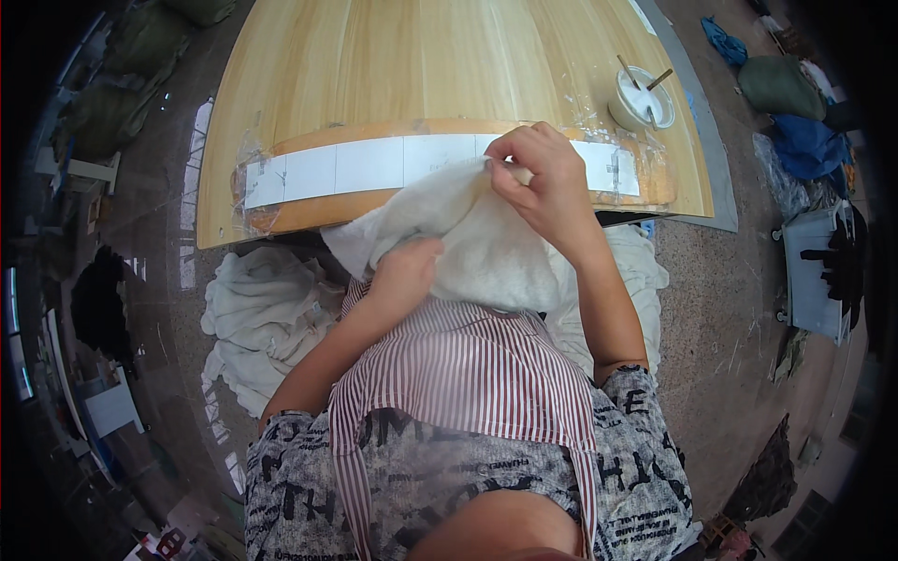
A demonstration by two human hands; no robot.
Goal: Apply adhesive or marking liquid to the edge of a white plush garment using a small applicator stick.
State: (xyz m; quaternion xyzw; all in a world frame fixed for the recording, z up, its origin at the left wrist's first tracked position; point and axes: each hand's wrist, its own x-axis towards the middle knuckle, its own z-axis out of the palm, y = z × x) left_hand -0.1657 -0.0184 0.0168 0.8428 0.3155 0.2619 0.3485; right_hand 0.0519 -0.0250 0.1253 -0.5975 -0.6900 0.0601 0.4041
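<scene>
A piece of white, fluffy cloth (472, 238) hangs over the near edge of the wooden table, between my two hands. My right hand (547, 182) is raised above the table edge, thumb and fingers pinching the top edge of the cloth. Lower and to the left, my left hand (405, 273) has its fingers curled into the cloth, their tips partly hidden in the folds. Beneath the raised cloth lies a long white paper strip (355, 165) with ruled cross lines, taped along the table's front; the cloth covers part of it.
A white bucket (643, 98) with sticks in it stands at the right of the wooden table (393, 56). Heaps of white cloth (267, 318) lie below the table edge on both sides of me. A white wheeled bin (816, 266) stands on the floor to the right.
</scene>
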